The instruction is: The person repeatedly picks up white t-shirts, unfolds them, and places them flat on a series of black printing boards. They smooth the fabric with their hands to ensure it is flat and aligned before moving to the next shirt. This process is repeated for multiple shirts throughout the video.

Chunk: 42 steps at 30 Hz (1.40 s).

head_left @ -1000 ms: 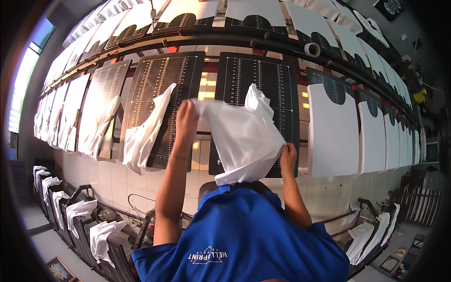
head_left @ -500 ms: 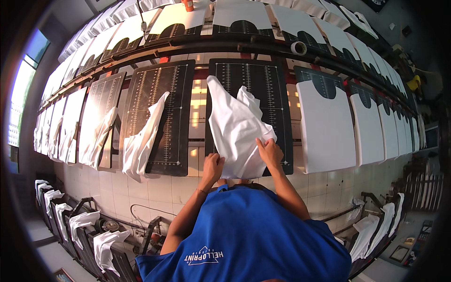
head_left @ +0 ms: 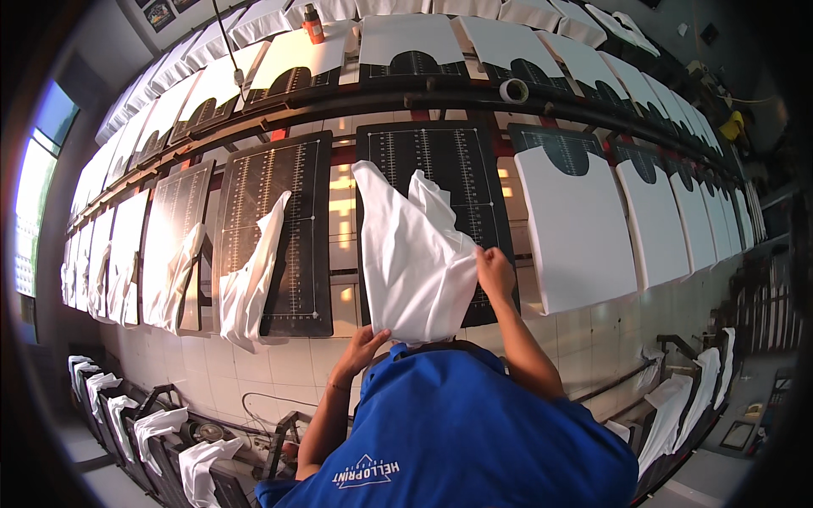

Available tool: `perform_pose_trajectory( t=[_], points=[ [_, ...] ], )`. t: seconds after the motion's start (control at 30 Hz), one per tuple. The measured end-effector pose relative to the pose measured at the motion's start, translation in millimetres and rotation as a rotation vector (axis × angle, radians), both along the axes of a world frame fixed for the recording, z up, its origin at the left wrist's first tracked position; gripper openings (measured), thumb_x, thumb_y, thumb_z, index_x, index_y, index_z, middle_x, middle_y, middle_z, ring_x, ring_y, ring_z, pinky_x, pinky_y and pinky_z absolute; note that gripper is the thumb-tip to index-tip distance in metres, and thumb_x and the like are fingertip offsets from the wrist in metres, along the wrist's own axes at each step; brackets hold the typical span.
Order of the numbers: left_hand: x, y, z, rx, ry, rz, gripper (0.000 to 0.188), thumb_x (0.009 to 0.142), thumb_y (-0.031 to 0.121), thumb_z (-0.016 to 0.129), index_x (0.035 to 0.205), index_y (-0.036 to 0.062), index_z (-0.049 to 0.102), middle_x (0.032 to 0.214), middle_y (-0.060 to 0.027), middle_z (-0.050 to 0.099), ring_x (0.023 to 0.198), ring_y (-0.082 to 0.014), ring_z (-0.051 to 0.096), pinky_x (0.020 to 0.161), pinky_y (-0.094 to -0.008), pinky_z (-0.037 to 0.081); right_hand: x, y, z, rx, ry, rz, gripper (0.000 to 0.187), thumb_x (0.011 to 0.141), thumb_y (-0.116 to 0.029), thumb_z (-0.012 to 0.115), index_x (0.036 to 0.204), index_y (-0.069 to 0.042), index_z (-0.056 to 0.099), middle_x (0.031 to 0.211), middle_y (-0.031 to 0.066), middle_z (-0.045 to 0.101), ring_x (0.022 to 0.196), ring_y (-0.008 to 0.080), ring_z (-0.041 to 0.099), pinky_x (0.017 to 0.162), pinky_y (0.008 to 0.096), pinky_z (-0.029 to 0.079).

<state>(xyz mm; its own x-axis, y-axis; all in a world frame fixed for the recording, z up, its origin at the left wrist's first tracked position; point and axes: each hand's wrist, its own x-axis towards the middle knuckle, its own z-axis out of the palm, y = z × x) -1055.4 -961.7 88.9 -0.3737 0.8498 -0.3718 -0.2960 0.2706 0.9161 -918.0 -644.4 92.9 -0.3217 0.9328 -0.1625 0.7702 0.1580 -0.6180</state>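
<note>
A thin white fabric piece (head_left: 415, 262) lies partly folded over the black printing board (head_left: 470, 169) in front of me. Two pointed ends of the cloth reach toward the board's far side. With closed fingers my left hand (head_left: 369, 345) pinches its near left corner, just off the board's near edge. Higher up, my right hand (head_left: 496, 273) grips the right edge of the cloth between thumb and fingers. The cloth's near part is stretched fairly smooth between both hands, while folds run through its upper part.
On the left, another marked black board (head_left: 296, 245) carries a crumpled white cloth (head_left: 250, 288). A board to the right is covered by a flat white panel (head_left: 576, 237). Behind runs a dark rail (head_left: 356, 100) with a tape roll (head_left: 514, 91). An orange bottle-like object (head_left: 313, 25) stands farther back.
My left hand has pulled the near left corner down and toward me. The right hand holds its edge a little farther out, and the cloth's near part is flatter. The view has shifted slightly.
</note>
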Motion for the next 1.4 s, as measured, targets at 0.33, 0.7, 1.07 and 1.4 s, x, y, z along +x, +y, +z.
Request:
perform_pose_trajectory(
  t=[0.33, 0.7, 1.07, 1.4],
  points=[
    [-23.3, -40.5, 17.0, 0.04, -0.113, 0.216, 0.026, 0.101, 0.017, 0.059, 0.118, -0.0024, 0.065, 0.108, -0.0044, 0.069, 0.101, -0.0103, 0.06, 0.092, -0.0292, 0.048, 78.2, 54.5, -71.2, -0.414, 0.514, -0.093, 0.03, 0.09, -0.028, 0.055, 0.101, -0.002, 0.067, 0.1, 0.0159, 0.072, 0.092, 0.0336, 0.071, 0.08, 0.0473, 0.056],
    [-222.8, 98.4, 203.5, 0.514, -0.073, 0.581, 0.027, 0.101, 0.019, 0.054, 0.118, -0.0011, 0.064, 0.107, -0.0115, 0.07, 0.095, -0.0193, 0.069, 0.079, -0.0316, 0.058, 7.4, 131.2, 199.2, -0.436, 1.202, -0.107, 0.034, 0.1, -0.022, 0.051, 0.119, 0.005, 0.062, 0.108, 0.0165, 0.067, 0.1, 0.0243, 0.068, 0.087, 0.0341, 0.056],
    [-203.0, 109.2, 309.0, 0.654, 0.333, 0.499, 0.031, 0.101, 0.021, 0.051, 0.117, -0.0028, 0.063, 0.103, -0.0121, 0.069, 0.088, -0.0193, 0.07, 0.074, -0.0327, 0.058, 30.4, 176.4, 284.7, -0.412, 1.405, 0.042, 0.031, 0.1, -0.024, 0.057, 0.117, 0.0, 0.066, 0.11, 0.0107, 0.071, 0.1, 0.0213, 0.069, 0.088, 0.035, 0.056],
    [-125.8, 32.2, 65.6, -0.018, 0.083, 0.468, 0.026, 0.099, 0.02, 0.06, 0.112, -0.0022, 0.063, 0.093, -0.0035, 0.066, 0.077, -0.0113, 0.063, 0.068, -0.0264, 0.052, 123.1, 124.7, 62.8, -0.83, 1.066, -0.212, 0.028, 0.098, -0.021, 0.056, 0.12, -0.006, 0.064, 0.11, 0.01, 0.069, 0.099, 0.023, 0.067, 0.087, 0.0373, 0.055]
  ],
)
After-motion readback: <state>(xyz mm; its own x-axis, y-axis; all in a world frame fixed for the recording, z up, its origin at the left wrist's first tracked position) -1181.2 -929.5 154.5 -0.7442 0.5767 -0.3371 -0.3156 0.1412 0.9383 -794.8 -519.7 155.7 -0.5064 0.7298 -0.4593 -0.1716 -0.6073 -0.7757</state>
